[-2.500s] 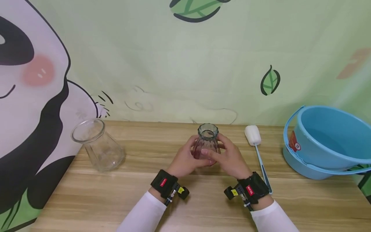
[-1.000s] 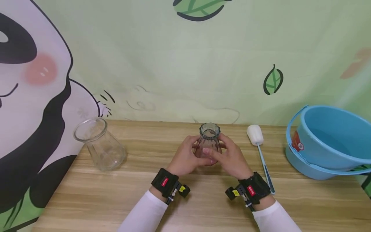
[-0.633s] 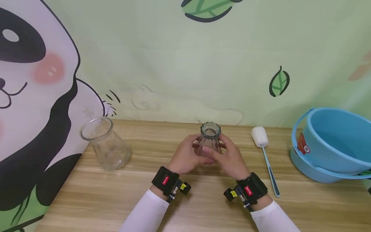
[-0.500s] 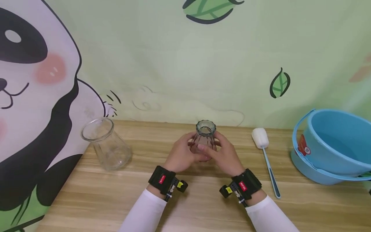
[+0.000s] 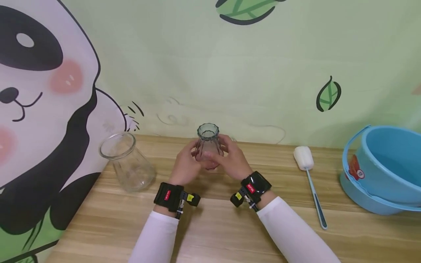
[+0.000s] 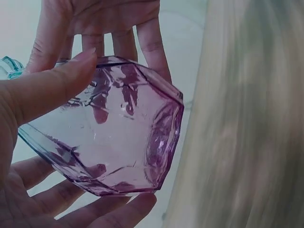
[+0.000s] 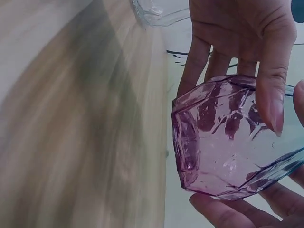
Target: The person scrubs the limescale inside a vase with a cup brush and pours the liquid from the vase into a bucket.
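Note:
A small faceted glass vase (image 5: pixel 208 146), bluish at its scalloped rim and pink-purple toward the base, is upright between both hands in the head view. My left hand (image 5: pixel 185 164) grips its left side, with thumb in front and fingers around behind. From the other side my right hand (image 5: pixel 234 159) holds it the same way, thumb across the front. Both wrist views show the vase's purple base (image 6: pixel 164 137) apart from the wooden tabletop (image 6: pixel 242 118). A larger clear glass jar (image 5: pixel 133 170) stands to the left of the hands.
A white sponge brush (image 5: pixel 304 159) with a blue handle lies on the table, right of the hands. Beyond it, a blue bucket (image 5: pixel 388 175) with a raised handle sits at the right edge. A panda-printed backdrop (image 5: pixel 184 65) rises behind the table.
Both hands have carried the vase leftward and up, closer to the clear jar. The head view has turned slightly left. The jar, brush and bucket stay put on the table.

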Available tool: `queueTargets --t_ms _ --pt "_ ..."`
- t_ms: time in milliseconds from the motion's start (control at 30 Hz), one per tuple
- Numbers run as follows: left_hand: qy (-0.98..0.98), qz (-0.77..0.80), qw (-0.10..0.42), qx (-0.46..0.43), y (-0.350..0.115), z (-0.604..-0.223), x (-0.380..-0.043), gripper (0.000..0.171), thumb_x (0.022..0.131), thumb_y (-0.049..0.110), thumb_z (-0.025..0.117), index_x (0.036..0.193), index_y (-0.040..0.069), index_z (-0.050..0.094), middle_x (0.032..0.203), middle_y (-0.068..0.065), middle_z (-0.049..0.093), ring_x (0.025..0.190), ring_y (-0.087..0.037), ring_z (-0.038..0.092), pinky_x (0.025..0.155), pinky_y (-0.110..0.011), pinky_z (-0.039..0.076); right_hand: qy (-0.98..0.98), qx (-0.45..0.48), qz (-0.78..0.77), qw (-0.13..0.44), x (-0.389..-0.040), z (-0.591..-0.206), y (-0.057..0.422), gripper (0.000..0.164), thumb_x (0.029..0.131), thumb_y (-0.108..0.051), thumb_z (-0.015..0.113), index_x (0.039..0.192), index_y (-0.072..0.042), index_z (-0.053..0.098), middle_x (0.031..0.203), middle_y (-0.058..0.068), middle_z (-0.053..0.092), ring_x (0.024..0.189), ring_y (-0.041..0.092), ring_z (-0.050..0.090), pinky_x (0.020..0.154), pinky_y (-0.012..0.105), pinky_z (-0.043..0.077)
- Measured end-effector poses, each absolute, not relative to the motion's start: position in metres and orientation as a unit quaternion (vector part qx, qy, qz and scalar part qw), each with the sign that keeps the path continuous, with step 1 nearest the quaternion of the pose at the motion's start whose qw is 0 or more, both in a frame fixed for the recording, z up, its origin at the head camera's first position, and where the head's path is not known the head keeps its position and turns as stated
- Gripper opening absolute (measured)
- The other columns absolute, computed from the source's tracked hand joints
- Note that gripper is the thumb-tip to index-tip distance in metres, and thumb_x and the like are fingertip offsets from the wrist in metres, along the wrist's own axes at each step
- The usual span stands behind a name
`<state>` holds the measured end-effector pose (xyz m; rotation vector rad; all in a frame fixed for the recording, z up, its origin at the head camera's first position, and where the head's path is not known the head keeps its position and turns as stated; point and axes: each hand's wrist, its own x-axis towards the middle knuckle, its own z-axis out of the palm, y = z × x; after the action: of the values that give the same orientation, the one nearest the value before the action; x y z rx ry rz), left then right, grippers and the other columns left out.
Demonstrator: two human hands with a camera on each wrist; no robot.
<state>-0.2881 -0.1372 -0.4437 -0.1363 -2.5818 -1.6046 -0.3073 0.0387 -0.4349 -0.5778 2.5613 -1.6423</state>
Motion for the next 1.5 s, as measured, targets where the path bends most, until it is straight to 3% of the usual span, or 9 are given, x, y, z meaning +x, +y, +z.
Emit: queueTargets --t_ms 367,467,600,767,1000,1500 --pt "-0.857 -0.504 0.099 0.031 -0.171 -0.448 -0.296 0.09 0.074 0.03 0.084 0.149 0.019 0.036 0.143 -0.009 0.045 0.111 -0.029 0.048 0.087 -0.048 0.049 0.824 -0.221 -0.52 0.034 -0.331 -0.434 -0.008 0.069 0.088 -0.049 0.066 0.148 -0.03 0.036 0.142 0.002 0.049 0.116 0.025 0.052 0.089 0.048 0.051" --pt "-0.859 -0.498 0.107 0.05 -0.179 -0.45 -0.296 0.091 0.076 0.029 0.083 0.151 0.018 0.032 0.146 -0.011 0.043 0.112 -0.029 0.048 0.088 -0.048 0.048 0.828 -0.228 -0.511 0.037 -0.336 -0.436 -0.023 0.071 0.09 -0.049 0.064 0.15 -0.029 0.034 0.143 0.005 0.048 0.119 0.023 0.05 0.092 0.046 0.049" --pt "-0.861 -0.489 0.124 0.067 -0.188 -0.45 -0.293 0.088 0.079 0.025 0.079 0.151 0.014 0.03 0.147 -0.015 0.04 0.118 -0.03 0.046 0.094 -0.052 0.046 0.827 -0.249 -0.504 0.036 -0.342 -0.439 -0.041 0.07 0.092 -0.045 0.063 0.151 -0.023 0.032 0.146 0.006 0.044 0.125 0.018 0.042 0.101 0.042 0.042" --pt "-0.862 -0.479 0.148 0.08 -0.194 -0.453 -0.293 0.086 0.081 0.016 0.076 0.151 0.009 0.027 0.146 -0.019 0.04 0.126 -0.03 0.04 0.103 -0.054 0.037 0.828 -0.261 -0.494 0.043 -0.347 -0.442 -0.06 0.069 0.094 -0.039 0.062 0.152 -0.019 0.03 0.146 0.008 0.045 0.118 0.013 0.047 0.099 0.038 0.044" --pt "-0.854 -0.478 0.186 0.087 -0.195 -0.46 -0.299 0.084 0.081 0.006 0.073 0.15 0.002 0.024 0.147 -0.022 0.036 0.129 -0.029 0.036 0.108 -0.052 0.032 0.837 -0.269 -0.476 0.028 -0.352 -0.448 -0.075 0.067 0.095 -0.035 0.062 0.151 -0.017 0.032 0.144 0.01 0.046 0.123 0.016 0.044 0.103 0.039 0.041" --pt "-0.837 -0.491 0.217 0.108 -0.196 -0.469 -0.304 0.081 0.082 -0.005 0.06 0.152 0.005 0.02 0.149 -0.021 0.031 0.131 -0.025 0.031 0.111 -0.05 0.027 0.844 -0.265 -0.465 0.025 -0.358 -0.458 -0.094 0.065 0.096 -0.035 0.06 0.15 -0.012 0.033 0.144 0.012 0.046 0.128 0.018 0.039 0.108 0.04 0.035"
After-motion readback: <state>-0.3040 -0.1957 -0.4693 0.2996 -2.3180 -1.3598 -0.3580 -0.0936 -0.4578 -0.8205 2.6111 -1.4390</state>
